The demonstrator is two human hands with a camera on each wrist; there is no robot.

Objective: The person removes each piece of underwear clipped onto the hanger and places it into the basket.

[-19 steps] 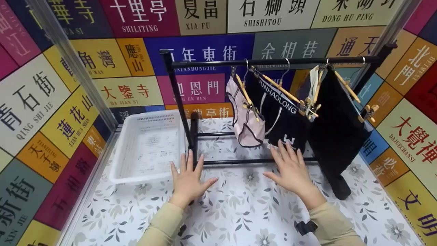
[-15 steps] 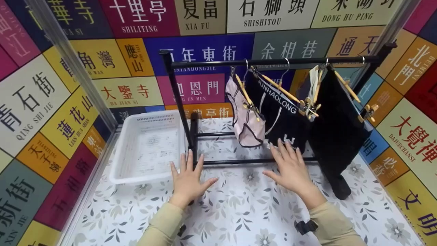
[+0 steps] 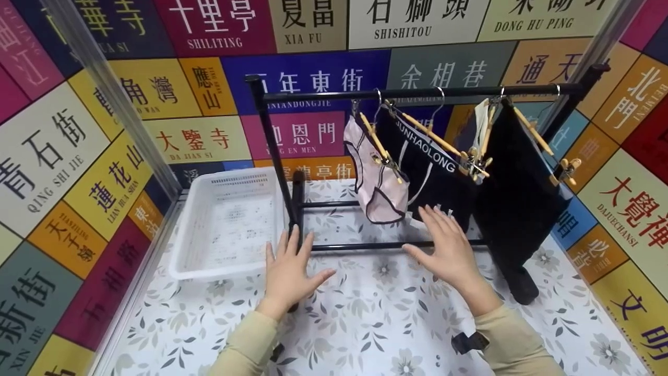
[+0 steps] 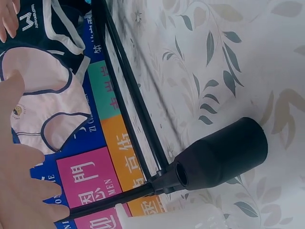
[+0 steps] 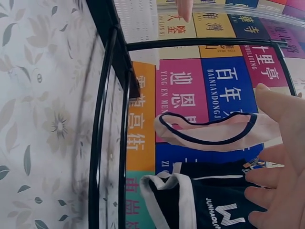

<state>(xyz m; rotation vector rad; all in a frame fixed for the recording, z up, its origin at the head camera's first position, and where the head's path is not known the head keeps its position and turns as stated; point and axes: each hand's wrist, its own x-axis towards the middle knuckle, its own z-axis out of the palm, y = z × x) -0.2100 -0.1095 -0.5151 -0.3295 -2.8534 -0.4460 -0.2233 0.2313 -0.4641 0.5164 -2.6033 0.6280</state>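
My left hand (image 3: 291, 277) is spread with straight fingers over the table, holding nothing, beside the black rack's left foot. My right hand (image 3: 453, 256), fingers extended and thumb apart, overlaps the lower part of black underpants (image 3: 417, 172) with a white JUNHAOLONG waistband. Pink underpants (image 3: 377, 175) with dark trim hang to their left. Clip hangers hold both on the garment rack (image 3: 323, 96). The left wrist view shows the left fingers (image 4: 33, 164) at its edge, with the pink underpants behind. In the right wrist view, the right hand (image 5: 286, 167) is near both garments.
A white plastic basket (image 3: 180, 245) stands left of the rack. Farther right on the rail hang a pale garment (image 3: 480, 125) and a large black garment (image 3: 514, 198). Rack feet and lower bars (image 3: 360, 246) cross the flower-patterned table (image 3: 360, 324). Sign-covered walls enclose the back and sides.
My right hand has turned slightly and shifted up a little, its fingers drawn closer together. The left hand has moved only slightly. The garments hang nearly as before.
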